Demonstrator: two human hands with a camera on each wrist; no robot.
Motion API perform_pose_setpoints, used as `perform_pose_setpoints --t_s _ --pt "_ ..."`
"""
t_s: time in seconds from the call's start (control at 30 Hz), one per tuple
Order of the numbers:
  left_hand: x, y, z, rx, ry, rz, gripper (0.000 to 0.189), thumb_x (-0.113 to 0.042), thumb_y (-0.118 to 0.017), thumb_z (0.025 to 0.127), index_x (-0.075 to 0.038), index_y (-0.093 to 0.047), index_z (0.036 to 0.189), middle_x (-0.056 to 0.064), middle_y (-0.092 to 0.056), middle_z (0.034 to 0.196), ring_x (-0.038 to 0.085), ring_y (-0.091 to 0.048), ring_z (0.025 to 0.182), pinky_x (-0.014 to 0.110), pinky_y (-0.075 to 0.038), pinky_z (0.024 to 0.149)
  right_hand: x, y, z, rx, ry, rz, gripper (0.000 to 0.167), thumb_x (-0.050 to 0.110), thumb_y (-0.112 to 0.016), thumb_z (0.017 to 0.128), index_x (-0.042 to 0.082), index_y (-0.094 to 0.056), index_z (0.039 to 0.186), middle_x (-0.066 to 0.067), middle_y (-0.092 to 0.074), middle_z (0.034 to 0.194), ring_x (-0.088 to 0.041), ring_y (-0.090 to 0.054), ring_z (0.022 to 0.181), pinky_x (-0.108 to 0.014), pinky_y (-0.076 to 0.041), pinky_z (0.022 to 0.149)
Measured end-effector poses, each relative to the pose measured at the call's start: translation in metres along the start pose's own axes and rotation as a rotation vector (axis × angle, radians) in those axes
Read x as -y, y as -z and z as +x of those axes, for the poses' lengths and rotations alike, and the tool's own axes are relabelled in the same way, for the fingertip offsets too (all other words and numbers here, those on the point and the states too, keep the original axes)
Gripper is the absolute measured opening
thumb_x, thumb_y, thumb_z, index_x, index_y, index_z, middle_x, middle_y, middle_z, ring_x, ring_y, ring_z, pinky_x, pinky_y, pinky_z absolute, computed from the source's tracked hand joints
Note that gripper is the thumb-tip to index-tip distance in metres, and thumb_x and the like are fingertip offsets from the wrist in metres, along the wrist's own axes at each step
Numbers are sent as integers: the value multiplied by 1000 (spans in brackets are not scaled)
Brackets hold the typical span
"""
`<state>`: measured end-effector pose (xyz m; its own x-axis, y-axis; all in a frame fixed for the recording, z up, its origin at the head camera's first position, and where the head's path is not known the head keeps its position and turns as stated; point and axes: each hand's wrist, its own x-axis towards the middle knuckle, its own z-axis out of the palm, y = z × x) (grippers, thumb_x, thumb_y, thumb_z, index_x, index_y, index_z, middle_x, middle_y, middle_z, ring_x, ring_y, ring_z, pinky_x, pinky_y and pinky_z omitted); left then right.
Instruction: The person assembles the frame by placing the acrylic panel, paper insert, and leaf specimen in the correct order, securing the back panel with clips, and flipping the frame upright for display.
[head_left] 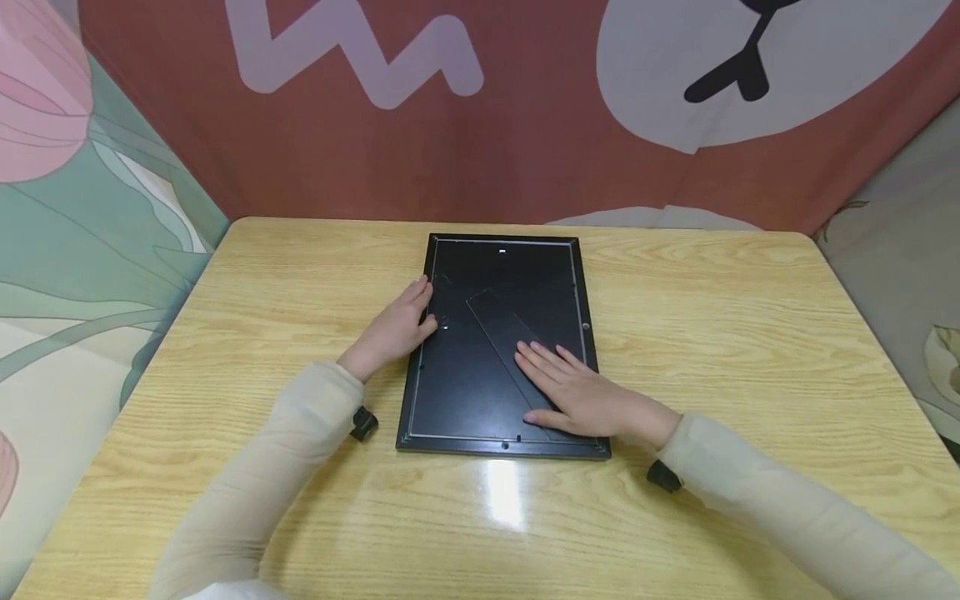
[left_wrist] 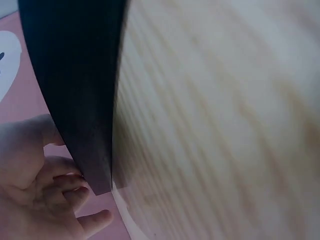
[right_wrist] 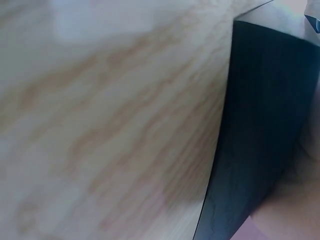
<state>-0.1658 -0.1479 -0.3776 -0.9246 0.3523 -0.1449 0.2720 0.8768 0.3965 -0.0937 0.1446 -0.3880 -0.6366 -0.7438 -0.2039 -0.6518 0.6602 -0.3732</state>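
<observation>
A black picture frame (head_left: pixel 465 392) lies face down on the wooden table, its dark back panel upward. Cut slantwise across the panel is the outline of a stand leg (head_left: pixel 491 321). My left hand (head_left: pixel 393 333) rests at the frame's left edge, thumb over the rim and fingers farther up the side. Flat on the lower right of the back panel lies my right hand (head_left: pixel 581 392), fingers extended over the stand leg. In the left wrist view the frame's side (left_wrist: pixel 75 90) partly covers the fingers; the right wrist view shows the opposite side (right_wrist: pixel 260 110).
The light wooden table (head_left: pixel 750 350) runs around the frame on all sides. Behind it hangs a red printed backdrop (head_left: pixel 525 150), with floral fabric (head_left: pixel 90 267) at the left. Small black wrist devices (head_left: pixel 364 423) sit under both sleeves.
</observation>
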Motion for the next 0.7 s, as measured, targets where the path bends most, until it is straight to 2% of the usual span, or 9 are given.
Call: perform_pose_setpoints --t_s 0.13,0.27,0.7 --pt "1 0 0 -9 -13 34 59 -20 -46 97 9 -28 145 22 -21 157 34 -19 147 45 -24 120 2 1 0 2 0 3 78 47 -48 97 5 -13 153 -11 -5 162 -31 -5 150 -55 -8 121" --pt "1 1 0 1 2 49 59 -22 -46 97 6 -28 146 20 -22 157 32 -20 147 48 -26 119 3 1 -1 3 -1 8 78 46 -49 97 5 -13 153 -12 -6 162 -31 -5 150 -55 -7 121" --pt "-3 2 -1 10 34 128 59 -28 -46 97 -2 -31 148 13 -26 157 26 -23 147 52 -22 120 2 0 -3 -2 -1 9 79 47 -49 97 5 -13 153 -11 -6 162 -31 -6 150 -55 -8 121"
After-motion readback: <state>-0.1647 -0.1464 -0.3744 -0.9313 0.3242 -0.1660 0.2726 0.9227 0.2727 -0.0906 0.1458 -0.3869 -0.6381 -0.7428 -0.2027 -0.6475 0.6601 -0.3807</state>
